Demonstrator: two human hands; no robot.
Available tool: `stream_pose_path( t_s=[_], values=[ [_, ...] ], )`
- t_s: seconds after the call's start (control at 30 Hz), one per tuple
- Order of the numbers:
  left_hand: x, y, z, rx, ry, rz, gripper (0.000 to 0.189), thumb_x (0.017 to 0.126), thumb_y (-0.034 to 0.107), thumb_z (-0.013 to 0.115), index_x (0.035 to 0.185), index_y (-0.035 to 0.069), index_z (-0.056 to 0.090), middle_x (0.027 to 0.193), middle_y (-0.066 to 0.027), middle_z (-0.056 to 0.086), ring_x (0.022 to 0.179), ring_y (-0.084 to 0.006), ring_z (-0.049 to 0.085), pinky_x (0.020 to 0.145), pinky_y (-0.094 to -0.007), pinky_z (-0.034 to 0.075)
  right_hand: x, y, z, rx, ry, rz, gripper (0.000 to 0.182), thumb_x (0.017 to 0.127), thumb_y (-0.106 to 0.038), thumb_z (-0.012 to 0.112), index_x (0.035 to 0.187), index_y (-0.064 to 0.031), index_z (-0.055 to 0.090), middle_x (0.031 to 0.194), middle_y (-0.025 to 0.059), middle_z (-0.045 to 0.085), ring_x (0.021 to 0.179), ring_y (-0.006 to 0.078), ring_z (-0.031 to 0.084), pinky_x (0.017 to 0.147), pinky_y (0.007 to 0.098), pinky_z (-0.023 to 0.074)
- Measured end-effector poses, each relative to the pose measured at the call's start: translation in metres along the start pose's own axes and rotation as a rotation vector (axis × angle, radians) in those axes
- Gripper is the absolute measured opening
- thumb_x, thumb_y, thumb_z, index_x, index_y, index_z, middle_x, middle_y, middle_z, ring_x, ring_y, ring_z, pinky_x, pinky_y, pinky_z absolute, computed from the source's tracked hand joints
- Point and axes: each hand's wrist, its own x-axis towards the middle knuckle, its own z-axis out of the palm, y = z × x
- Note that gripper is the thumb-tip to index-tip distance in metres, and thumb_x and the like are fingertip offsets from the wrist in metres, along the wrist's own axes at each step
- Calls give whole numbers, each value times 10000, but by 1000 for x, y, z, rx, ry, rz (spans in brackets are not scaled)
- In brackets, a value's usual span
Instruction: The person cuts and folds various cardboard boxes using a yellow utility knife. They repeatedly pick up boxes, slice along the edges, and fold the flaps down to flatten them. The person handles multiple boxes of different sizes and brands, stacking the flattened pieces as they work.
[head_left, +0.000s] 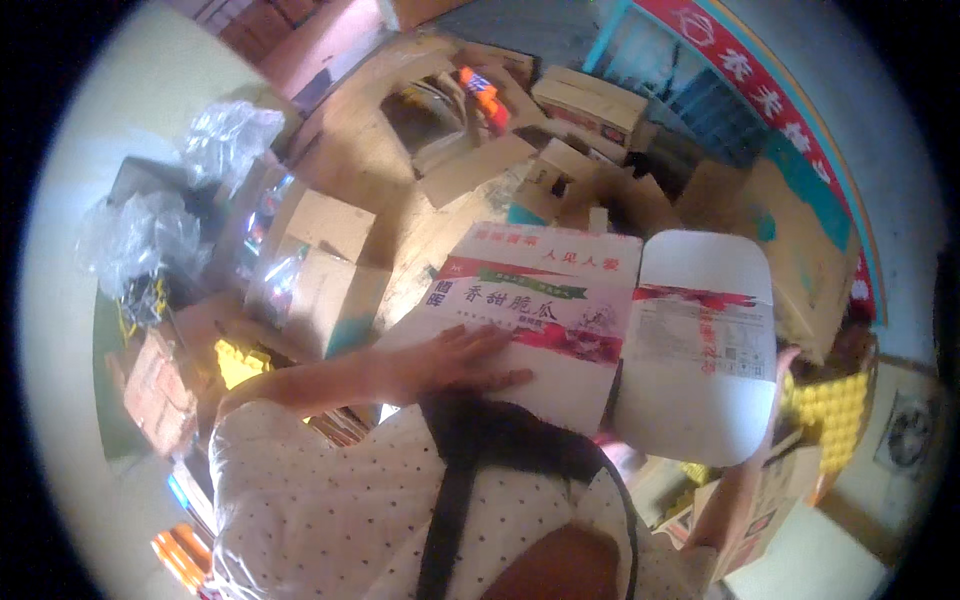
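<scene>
A white cardboard carton with red and green print and writing lies before me, close to my body. My left hand rests flat on its printed face, with fingers spread and thumb apart. To the right, a white flap with rounded corners extends from the carton and bears a red band and writing. My right hand is at the flap's outer right edge. Most of that hand is hidden behind the cardboard, so its grip cannot be made out.
Open brown cardboard boxes stand on the left, near clear plastic bags. Farther off are a large open carton and a closed box. Yellow moulded trays and a brown box are at my right.
</scene>
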Motion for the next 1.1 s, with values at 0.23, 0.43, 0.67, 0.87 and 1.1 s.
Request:
stream_pose_path(
  t_s=[0.23,0.43,0.67,0.87,1.1],
  values=[
    [-18,-3,10,164,478,-134,456,866,429,485,1097,48,580,1129,-210,537,1031,-338,533,834,-433,468,54,-139,22,-35,-373,-252,549,698,-244,629,1166,16,508,1019,117,599,916,209,576,808,327,459],
    [5,-72,-28,-140,282,-249,712,787,39,497,1420,230,231,1467,-232,108,1342,-430,164,1067,-542,214,52,-314,94,86,-526,-587,650,625,-152,652,1231,-3,470,1064,115,591,937,220,574,820,326,461],
    [53,-298,-11,-739,814,-533,519,744,23,556,1255,48,473,1246,-214,486,1186,-354,448,991,-404,373,38,-427,204,-33,-506,-935,619,679,-140,653,1234,27,433,1065,139,593,947,199,572,847,310,440],
    [113,-488,91,-639,716,-710,644,715,198,621,1293,8,409,1227,-224,491,1161,-353,460,970,-447,377,60,-432,294,-29,-281,-899,559,696,-134,685,1178,31,455,1087,151,576,977,230,568,866,332,438],
    [169,-510,135,-598,111,-1043,596,722,307,622,1236,51,462,1251,-173,472,1191,-317,439,945,-575,340,86,-465,433,-233,-586,-1194,478,732,-152,656,1147,-1,473,1001,192,598,877,314,614,750,392,498]
  ],
)
